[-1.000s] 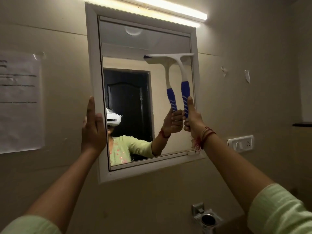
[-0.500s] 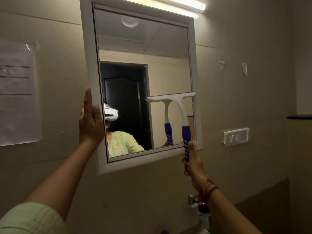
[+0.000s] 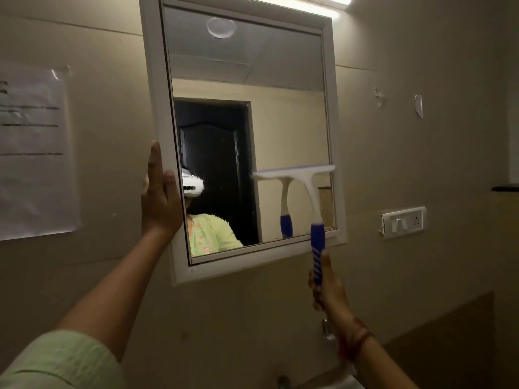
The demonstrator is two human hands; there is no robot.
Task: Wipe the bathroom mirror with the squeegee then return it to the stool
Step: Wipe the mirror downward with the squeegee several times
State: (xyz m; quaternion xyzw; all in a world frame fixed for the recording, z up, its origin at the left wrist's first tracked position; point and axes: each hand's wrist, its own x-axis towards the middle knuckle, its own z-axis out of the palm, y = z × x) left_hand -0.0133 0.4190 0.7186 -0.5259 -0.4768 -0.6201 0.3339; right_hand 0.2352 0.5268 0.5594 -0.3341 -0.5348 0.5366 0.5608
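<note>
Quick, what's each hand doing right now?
Left hand: open, flat against the mirror frame.
Right hand: closed around the squeegee handle.

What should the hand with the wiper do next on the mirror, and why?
Probably pull the squeegee down the last bit to the bottom frame. Its blade lies across the lower right of the mirror, with a strip of glass below it. The right hand grips the handle; the left hand steadies the frame.
</note>
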